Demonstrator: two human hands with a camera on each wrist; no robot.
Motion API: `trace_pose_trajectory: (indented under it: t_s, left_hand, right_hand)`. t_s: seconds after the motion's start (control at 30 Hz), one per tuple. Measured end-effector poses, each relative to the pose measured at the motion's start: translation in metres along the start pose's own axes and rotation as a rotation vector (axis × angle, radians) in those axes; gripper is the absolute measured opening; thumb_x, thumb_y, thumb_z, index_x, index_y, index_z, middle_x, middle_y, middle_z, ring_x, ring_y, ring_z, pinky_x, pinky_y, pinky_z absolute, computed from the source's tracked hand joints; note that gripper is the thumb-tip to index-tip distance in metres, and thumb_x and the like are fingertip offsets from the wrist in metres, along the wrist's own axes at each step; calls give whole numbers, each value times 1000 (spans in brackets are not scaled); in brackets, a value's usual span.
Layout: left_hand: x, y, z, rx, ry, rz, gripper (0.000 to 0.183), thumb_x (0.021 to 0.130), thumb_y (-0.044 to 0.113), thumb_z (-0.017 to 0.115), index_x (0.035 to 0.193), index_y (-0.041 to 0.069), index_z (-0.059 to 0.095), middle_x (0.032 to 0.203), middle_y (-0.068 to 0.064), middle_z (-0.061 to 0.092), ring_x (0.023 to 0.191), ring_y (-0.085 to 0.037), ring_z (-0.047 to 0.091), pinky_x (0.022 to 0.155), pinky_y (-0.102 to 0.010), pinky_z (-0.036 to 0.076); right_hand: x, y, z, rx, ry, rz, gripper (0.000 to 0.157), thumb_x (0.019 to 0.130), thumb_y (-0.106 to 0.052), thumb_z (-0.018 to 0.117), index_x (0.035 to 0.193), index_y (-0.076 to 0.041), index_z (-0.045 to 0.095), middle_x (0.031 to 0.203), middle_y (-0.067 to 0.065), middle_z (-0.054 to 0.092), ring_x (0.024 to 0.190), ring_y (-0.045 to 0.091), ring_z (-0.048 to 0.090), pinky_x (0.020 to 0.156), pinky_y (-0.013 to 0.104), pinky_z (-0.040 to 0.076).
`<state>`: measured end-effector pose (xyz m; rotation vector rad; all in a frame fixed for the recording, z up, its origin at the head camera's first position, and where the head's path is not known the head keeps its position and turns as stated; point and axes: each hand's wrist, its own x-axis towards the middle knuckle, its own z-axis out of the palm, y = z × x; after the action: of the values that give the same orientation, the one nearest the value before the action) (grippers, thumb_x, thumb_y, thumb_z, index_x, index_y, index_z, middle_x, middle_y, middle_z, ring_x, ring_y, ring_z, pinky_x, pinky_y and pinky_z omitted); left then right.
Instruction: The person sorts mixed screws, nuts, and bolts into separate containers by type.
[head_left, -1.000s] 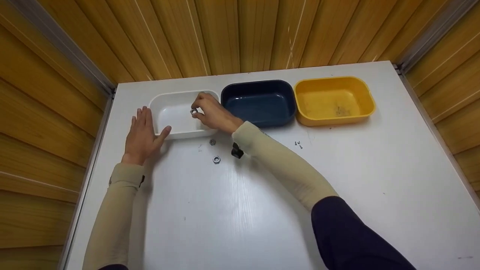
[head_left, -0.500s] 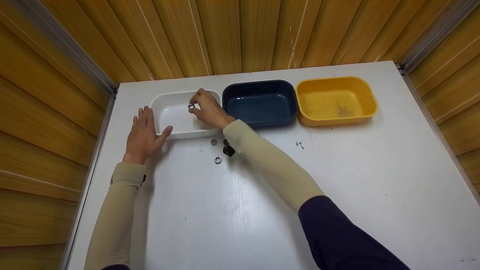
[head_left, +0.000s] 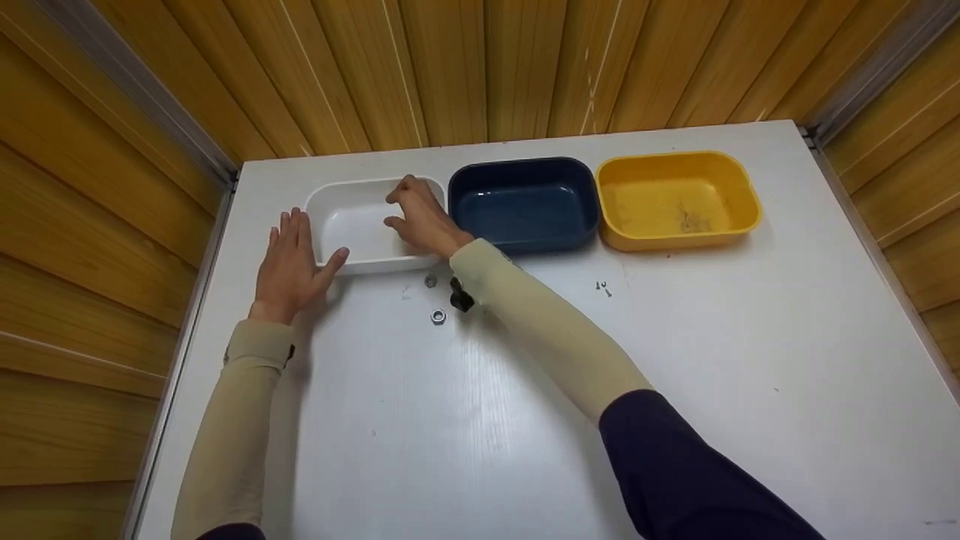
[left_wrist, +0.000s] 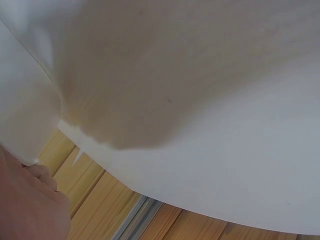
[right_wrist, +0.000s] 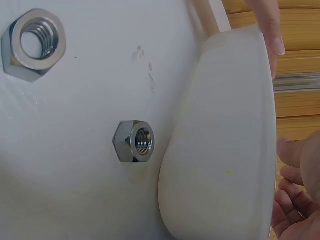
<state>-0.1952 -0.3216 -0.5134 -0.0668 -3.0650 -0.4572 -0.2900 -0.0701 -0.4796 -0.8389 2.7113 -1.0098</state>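
My left hand [head_left: 289,277] lies against the left end of the white plastic box [head_left: 367,265], fingers straight and thumb at its front rim. Over the right half of that box is my right hand [head_left: 424,223], thumb and forefinger apart with nothing seen between them. The box wall hides part of this hand [right_wrist: 300,195] in the right wrist view. No nut shows inside the box from the head view. Two steel hex nuts lie on the table in front of it: one nut [head_left: 430,280] close to the box, another nut [head_left: 438,316] nearer to me.
To the right of the white box stand a dark blue box [head_left: 525,244] and a yellow box [head_left: 679,241] with small dark bits inside. Several tiny screws [head_left: 604,288] lie on the white table [head_left: 480,450]. Wood-panel walls [head_left: 525,67] enclose the back and sides.
A nut pinched in my right hand half a second ago is gone from the fingertips, and thumb and forefinger have parted. My left hand has stayed at the white box.
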Motion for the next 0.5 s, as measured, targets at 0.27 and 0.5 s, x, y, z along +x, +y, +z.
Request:
trace_pose_trajectory:
  t_s: [0.27, 0.5]
  left_hand:
    - [3, -1, 1, 4, -15, -2, 114, 100, 78, 42, 168, -8, 11, 177, -28, 11, 166, -44, 6, 136, -55, 5]
    - [2, -2, -3, 10, -19, 10, 114, 101, 78, 41, 167, -10, 11, 176, -31, 11, 165, -47, 6, 135, -57, 6]
  right_hand:
    - [-5, 1, -6, 17, -11, 15, 41, 107, -23, 67, 143, -2, 66, 141, 9, 54, 137, 22, 48, 117, 30, 43]
    - [-11, -1, -10, 14, -1, -31, 41, 107, -23, 68, 142, -3, 66, 139, 10, 57, 136, 23, 49, 117, 30, 42]
